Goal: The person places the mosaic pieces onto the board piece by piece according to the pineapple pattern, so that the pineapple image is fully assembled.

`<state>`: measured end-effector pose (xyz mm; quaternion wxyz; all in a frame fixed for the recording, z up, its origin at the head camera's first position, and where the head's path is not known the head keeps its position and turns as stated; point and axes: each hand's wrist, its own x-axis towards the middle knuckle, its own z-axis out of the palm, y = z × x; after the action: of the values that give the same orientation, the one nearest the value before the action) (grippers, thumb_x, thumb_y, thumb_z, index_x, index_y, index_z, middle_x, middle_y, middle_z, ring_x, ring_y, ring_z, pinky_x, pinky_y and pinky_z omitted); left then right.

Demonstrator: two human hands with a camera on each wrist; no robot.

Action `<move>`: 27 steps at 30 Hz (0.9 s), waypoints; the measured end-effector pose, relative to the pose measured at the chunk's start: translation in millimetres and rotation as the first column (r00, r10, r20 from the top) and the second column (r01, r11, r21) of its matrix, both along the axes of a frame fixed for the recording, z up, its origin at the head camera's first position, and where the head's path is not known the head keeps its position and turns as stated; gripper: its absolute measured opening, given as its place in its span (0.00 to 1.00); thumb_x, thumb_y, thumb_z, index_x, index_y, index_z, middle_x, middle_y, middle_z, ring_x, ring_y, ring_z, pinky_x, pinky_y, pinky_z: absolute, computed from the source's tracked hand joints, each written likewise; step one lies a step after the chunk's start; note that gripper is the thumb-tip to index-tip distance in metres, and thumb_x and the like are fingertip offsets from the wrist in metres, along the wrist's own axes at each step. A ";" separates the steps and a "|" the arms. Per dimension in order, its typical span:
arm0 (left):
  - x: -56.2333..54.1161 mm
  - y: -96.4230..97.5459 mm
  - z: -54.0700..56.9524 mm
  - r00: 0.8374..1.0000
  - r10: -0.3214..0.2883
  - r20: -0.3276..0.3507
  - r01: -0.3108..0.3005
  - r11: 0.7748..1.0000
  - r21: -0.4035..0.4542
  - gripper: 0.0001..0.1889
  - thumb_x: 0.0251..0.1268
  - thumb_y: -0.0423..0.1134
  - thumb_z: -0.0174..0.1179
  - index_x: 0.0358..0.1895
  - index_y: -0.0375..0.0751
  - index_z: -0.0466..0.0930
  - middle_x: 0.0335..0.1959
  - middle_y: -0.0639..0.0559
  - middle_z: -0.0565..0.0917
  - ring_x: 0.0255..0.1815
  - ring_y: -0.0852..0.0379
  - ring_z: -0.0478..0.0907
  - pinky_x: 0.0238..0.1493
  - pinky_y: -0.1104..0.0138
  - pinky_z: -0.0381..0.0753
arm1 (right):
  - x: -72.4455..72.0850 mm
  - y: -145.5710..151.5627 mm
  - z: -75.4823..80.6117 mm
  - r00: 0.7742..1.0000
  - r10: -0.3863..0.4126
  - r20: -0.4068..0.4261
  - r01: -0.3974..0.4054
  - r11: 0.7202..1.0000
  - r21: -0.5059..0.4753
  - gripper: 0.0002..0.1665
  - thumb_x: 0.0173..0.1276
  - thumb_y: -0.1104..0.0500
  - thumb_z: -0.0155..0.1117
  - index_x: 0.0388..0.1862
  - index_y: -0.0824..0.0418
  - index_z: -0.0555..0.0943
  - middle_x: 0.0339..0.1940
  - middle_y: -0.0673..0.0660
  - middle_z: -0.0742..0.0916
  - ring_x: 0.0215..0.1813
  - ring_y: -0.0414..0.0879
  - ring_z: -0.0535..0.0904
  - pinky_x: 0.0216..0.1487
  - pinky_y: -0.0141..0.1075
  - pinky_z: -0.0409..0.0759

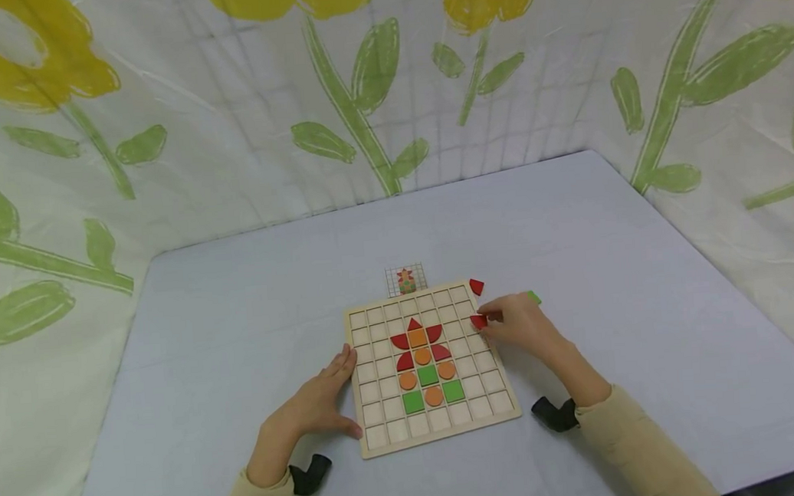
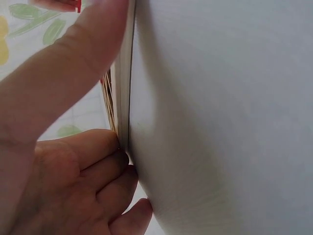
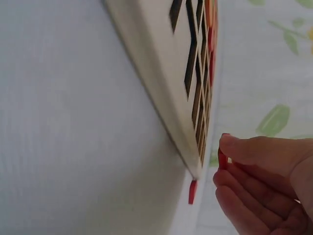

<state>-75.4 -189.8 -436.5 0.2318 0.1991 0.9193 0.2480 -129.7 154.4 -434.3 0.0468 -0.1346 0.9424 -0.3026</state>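
A wooden grid board (image 1: 376, 438) lies on the table, with red, orange and green tiles set in its middle cells. My left hand (image 1: 311, 402) rests against the board's left edge, fingers at the upper part and thumb lower down; the left wrist view shows the fingertips (image 2: 124, 171) touching the rim. Over the board's right edge, my right hand (image 1: 523, 322) pinches a small red tile (image 3: 223, 159) between thumb and fingers. Its full outline is partly hidden by the fingers. Another red tile (image 1: 477, 287), shaped like a quarter circle, lies just off the top right corner.
A small pattern card (image 1: 406, 279) with a coloured figure on a grid lies against the board's far edge. Behind my right hand a green tile (image 1: 533, 297) is partly hidden. A flower-printed cloth (image 1: 223, 137) hangs behind the white table (image 1: 234, 290).
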 end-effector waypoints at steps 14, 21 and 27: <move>1.4 0.2 0.8 1.000 0.003 -0.001 -0.003 1.000 0.002 0.63 0.36 0.44 0.81 0.74 0.23 0.48 0.76 0.30 0.48 0.75 0.33 0.49 0.71 0.43 0.54 | 39.7 -37.8 0.0 0.984 0.162 0.076 -0.156 0.985 -0.073 0.15 0.56 0.65 0.74 0.44 0.66 0.87 0.38 0.54 0.89 0.38 0.44 0.81 0.38 0.32 0.82; 1.2 0.8 1.2 1.000 -0.002 0.002 0.002 1.000 0.002 0.63 0.36 0.44 0.81 0.73 0.22 0.48 0.76 0.30 0.47 0.75 0.33 0.48 0.71 0.43 0.54 | 53.0 -51.6 -5.7 0.939 0.344 -0.021 -0.344 0.935 -0.090 0.11 0.55 0.65 0.75 0.39 0.64 0.88 0.36 0.51 0.89 0.40 0.42 0.82 0.41 0.30 0.82; 1.2 1.3 1.3 1.000 -0.002 -0.001 0.002 1.000 -0.002 0.63 0.36 0.43 0.81 0.73 0.22 0.48 0.76 0.30 0.47 0.75 0.33 0.48 0.71 0.43 0.54 | 63.6 -66.5 -6.6 0.875 0.480 -0.061 -0.484 0.869 -0.106 0.09 0.55 0.65 0.74 0.37 0.62 0.89 0.31 0.49 0.88 0.32 0.34 0.77 0.34 0.24 0.77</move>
<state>-74.2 -188.5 -435.2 0.2320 0.1998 0.9194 0.2471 -66.1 87.9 -440.9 0.0974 -0.3727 0.8602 -0.3341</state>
